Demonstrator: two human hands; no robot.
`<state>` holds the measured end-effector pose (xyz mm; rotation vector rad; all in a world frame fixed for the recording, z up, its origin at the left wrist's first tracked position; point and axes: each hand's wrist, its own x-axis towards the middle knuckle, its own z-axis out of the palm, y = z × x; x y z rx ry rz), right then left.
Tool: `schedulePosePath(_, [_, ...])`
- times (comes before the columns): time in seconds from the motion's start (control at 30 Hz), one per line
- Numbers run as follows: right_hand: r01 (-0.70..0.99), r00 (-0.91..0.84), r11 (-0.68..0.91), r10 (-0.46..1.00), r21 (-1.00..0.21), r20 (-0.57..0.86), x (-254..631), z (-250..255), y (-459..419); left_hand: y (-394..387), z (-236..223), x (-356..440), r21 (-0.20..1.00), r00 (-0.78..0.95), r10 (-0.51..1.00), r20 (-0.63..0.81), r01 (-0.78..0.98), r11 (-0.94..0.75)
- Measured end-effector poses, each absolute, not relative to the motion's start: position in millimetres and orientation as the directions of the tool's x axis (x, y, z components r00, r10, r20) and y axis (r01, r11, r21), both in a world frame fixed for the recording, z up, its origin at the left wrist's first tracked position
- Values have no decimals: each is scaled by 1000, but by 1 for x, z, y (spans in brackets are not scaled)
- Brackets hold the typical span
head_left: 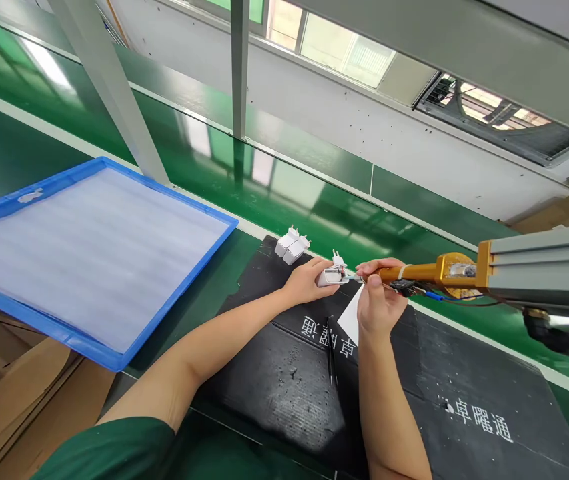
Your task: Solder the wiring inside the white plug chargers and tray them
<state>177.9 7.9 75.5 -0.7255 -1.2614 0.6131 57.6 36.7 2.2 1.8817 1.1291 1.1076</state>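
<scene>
My left hand (309, 281) is closed round a white plug-in charger case (330, 276), whose near end is open with small parts showing inside. My right hand (380, 303) grips the front of a gold-barrelled tool (414, 273) with a grey cylinder body. Its thin tip points left at the case's open end; I cannot tell whether they touch. Just behind the case stands a white charger (338, 259) with its prongs up. Two more white chargers (293, 246) sit side by side left of my left hand. Dark tweezers (331, 350) lie between my forearms.
A black printed board (284, 393) covers the green bench under my hands. White paper (350, 321) lies beside my right wrist. At left sits a blue-rimmed tray (179, 303) with a white liner. Metal posts (239, 73) rise behind, and cardboard (29, 407) is at lower left.
</scene>
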Motion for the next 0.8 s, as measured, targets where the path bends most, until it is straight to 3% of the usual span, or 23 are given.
schedulePosePath(0.3, [-16,167,654,748,-756,643,178,75,6,37,2,59,860,253,924,286,359,-364])
schedulePosePath(0.47, [-52,113,620,782,-783,612,176,77,1,41,0,62,910,263,949,176,323,-259])
schedulePosePath(0.57, [-78,80,621,784,-780,616,172,77,-4,38,-1,65,953,305,942,137,217,-209])
schedulePosePath(0.8, [-62,67,634,773,-771,630,167,74,-10,27,-1,74,973,342,913,220,-147,-179])
